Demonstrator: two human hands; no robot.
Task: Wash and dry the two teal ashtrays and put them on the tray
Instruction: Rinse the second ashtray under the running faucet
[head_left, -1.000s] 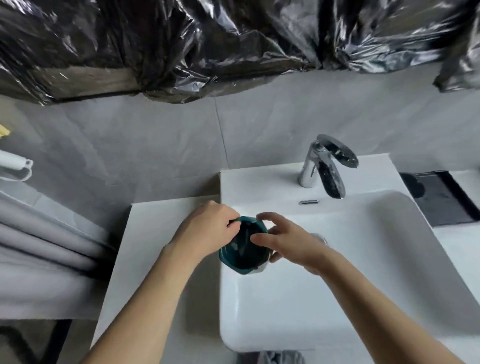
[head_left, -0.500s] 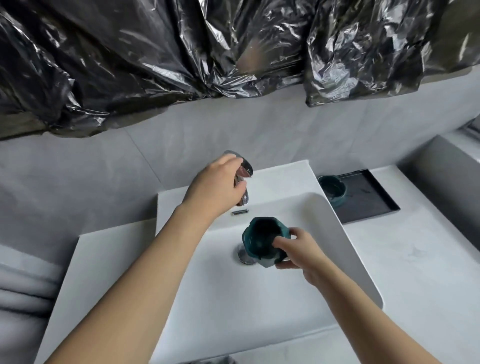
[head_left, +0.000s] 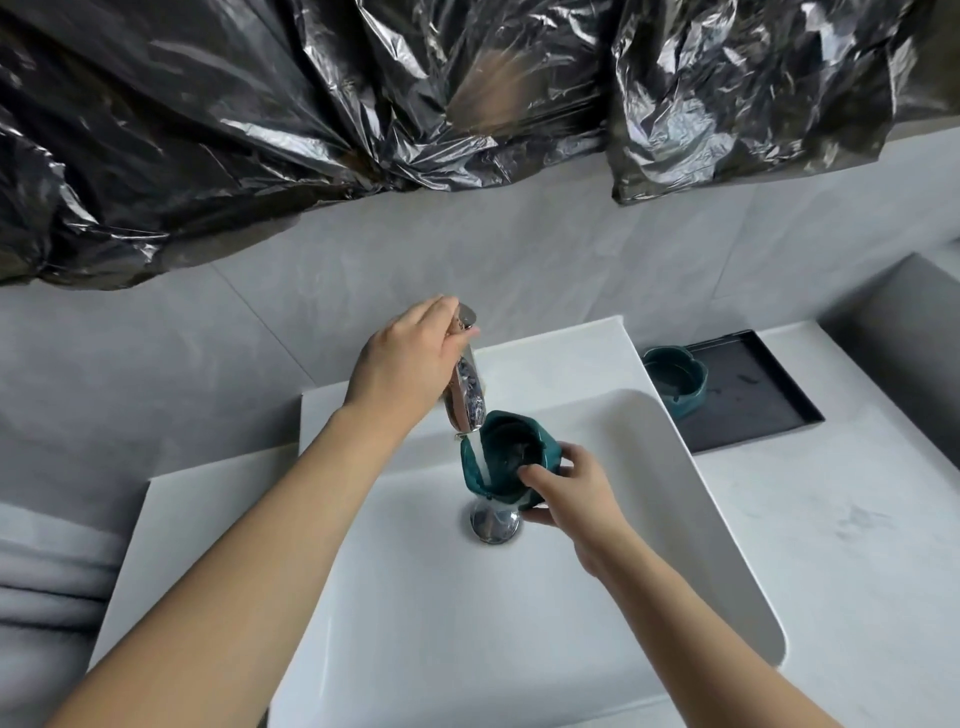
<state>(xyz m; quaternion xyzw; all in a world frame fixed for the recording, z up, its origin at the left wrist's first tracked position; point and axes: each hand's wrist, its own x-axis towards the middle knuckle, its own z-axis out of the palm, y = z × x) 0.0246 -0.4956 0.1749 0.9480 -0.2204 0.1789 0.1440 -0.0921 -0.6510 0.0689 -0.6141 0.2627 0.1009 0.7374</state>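
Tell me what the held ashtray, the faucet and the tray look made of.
Ashtray: probably glazed ceramic, glossy teal with thick walls. Faucet: polished chromed metal with mirror-like reflections. Tray: matte black, thin raised rim; metal or plastic, unclear.

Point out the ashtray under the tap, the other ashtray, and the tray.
ashtray under the tap (head_left: 511, 447), head view, dark inner bowl.
other ashtray (head_left: 675, 376), head view, inner bowl.
tray (head_left: 753, 395), head view, bare black floor.
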